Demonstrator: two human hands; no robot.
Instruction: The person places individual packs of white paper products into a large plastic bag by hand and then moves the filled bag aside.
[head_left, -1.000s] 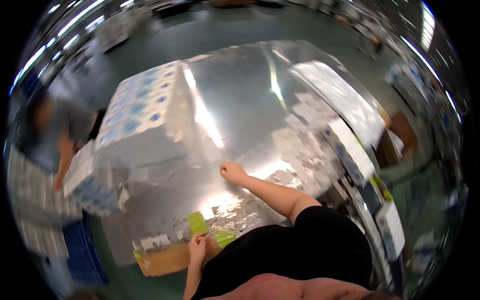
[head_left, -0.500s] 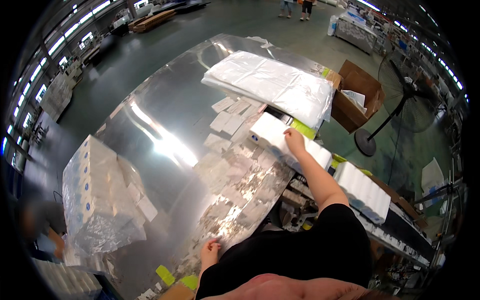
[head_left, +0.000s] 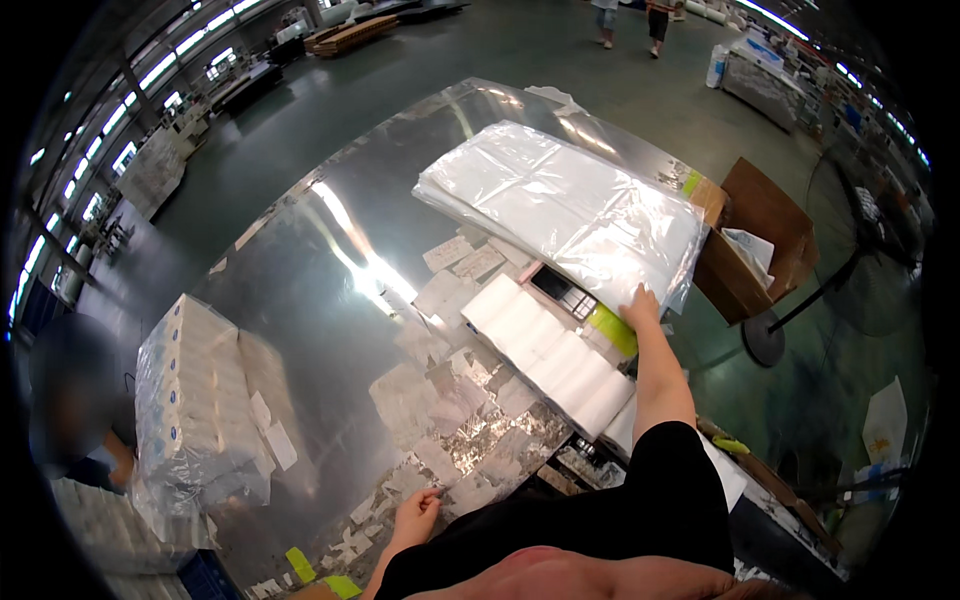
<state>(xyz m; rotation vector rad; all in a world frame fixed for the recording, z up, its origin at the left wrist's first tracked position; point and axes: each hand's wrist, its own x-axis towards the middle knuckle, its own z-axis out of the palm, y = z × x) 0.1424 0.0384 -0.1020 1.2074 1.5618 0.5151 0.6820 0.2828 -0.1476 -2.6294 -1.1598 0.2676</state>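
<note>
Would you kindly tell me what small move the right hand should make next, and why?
I'd suggest the right hand pinch and lift the near edge of the top plastic sheet: it sits right at that edge, and the row of white rolls lies close by, outside the plastic.

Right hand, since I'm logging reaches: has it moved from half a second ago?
Yes: against the yellow-green tape, the right hand has gone from its left, over the white pack, to its upper right, by the plastic sheets.
</note>
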